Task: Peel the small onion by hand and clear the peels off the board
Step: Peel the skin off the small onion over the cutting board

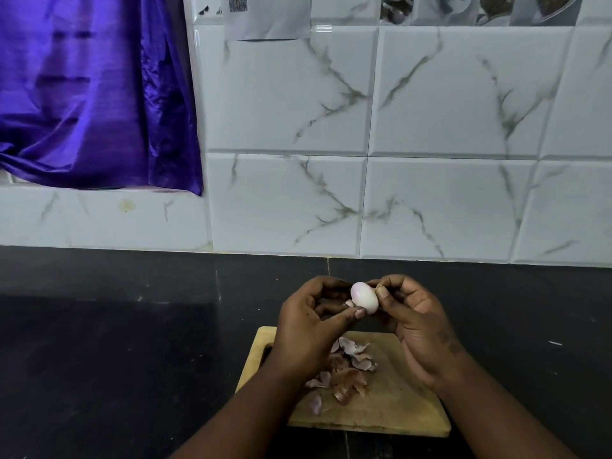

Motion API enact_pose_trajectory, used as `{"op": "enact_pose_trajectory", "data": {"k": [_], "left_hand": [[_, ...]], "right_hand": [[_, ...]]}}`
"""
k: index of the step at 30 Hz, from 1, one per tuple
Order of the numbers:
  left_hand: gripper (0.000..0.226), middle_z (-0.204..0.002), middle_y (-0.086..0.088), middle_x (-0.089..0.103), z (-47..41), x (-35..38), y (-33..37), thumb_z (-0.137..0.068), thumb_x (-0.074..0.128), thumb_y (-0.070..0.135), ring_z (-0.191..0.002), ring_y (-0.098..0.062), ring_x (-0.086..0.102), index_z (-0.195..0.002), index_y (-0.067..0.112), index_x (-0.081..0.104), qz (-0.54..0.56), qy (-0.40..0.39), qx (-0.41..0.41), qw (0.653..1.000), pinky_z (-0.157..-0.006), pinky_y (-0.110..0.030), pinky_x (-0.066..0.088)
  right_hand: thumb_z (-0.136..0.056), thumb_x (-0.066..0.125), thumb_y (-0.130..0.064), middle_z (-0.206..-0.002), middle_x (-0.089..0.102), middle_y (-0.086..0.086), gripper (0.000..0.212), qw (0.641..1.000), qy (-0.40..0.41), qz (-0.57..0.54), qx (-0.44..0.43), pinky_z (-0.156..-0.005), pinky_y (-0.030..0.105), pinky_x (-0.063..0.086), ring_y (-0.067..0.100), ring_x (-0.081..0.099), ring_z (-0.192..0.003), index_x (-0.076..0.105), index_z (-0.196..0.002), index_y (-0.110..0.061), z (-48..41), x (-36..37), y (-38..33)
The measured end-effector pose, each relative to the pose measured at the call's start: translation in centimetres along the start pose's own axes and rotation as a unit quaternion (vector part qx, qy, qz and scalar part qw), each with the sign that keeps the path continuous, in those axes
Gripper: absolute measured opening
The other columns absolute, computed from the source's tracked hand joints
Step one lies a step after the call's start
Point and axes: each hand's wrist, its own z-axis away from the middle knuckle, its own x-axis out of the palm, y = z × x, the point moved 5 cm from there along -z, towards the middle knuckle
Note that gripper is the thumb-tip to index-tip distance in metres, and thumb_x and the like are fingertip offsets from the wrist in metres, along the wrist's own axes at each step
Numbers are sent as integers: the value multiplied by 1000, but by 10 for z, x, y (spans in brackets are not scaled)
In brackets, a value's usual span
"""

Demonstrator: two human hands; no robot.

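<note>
A small pale pink onion (364, 297) is held in the air above the far end of a wooden cutting board (394, 405). My left hand (308, 329) pinches its lower left side with thumb and fingers, where a scrap of skin sticks out. My right hand (417, 323) grips its right end with thumb and forefinger. The onion's visible surface is smooth and mostly bare. A heap of brown and purple peels (347, 369) lies on the board under my hands; part of it is hidden by my left wrist.
The board sits on a dark stone counter (132, 342) that runs to a white marbled tile wall (364, 193). A purple curtain (92, 94) hangs at the upper left. A small white fleck (555, 343) lies on the counter at the right.
</note>
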Motion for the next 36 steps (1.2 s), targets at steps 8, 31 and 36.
{"op": "enact_pose_trajectory", "data": {"k": [8,31,36], "left_hand": [[20,-80,-8,81,-5,-5,-6,-84,76,-13,-74,-15,77,-82,7,78,108,68,-47,991,-67,-23,61],[14,-69,-7,73,-6,-13,-27,-96,70,-1,-60,-14,64,-88,8,76,75,81,-115,987,-61,-28,57],[16,-71,1,75,-7,-17,-20,-94,75,7,-63,-6,69,-84,21,76,-86,123,-32,988,-59,-23,55]], "right_hand": [[-97,62,-3,-93,71,4,9,996,12,84,-23,-87,35,53,19,64,-93,69,-96,-8,-3,2,4],[-86,77,2,-85,75,-3,22,952,29,278,-126,-73,14,55,5,69,-81,74,-83,-19,9,8,-14],[-90,73,-2,-87,71,-5,19,929,49,337,-146,-69,14,52,7,66,-82,71,-86,-20,12,16,-10]]}}
